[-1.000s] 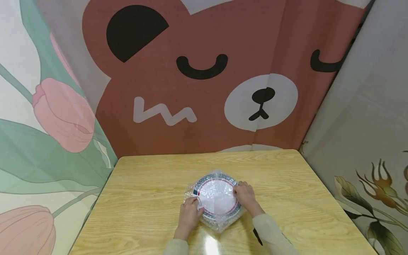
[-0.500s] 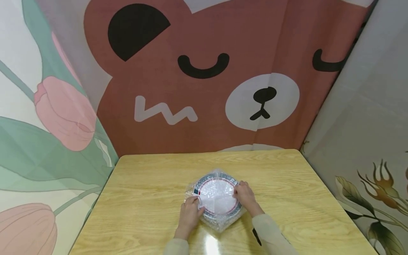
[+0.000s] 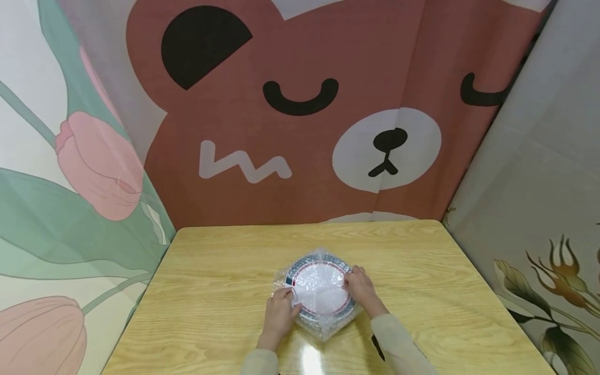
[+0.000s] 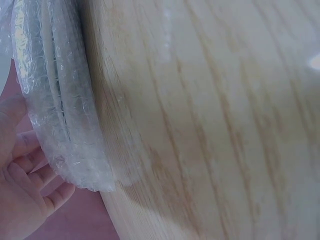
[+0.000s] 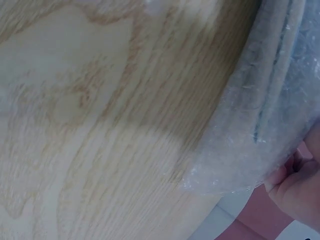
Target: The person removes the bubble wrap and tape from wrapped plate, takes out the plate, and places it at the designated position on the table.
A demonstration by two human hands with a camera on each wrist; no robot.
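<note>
A round white plate [image 3: 320,287] with a blue patterned rim and a thin red ring lies on the table inside clear bubble wrap [image 3: 321,329]. My left hand [image 3: 278,315] grips the package at its near left edge. The left wrist view shows the fingers of that left hand [image 4: 22,185] bent against the wrapped side [image 4: 75,110]. On the right edge, my right hand [image 3: 361,291] pinches the wrap with curled fingers; in the right wrist view, part of the right hand [image 5: 300,187] is cut off. Pale edge lines show through the wrap [image 5: 250,130] there.
The wood-grain table [image 3: 211,291] extends around the package on all sides. Behind it hangs a brown bear-print curtain [image 3: 300,192]. Floral cloths hang at the left [image 3: 94,208] and right [image 3: 529,208]. A small dark thing [image 3: 377,348] shows beside the right sleeve.
The head view has shifted very slightly. Both hands keep the same hold on the wrapped plate, which stays in place.
</note>
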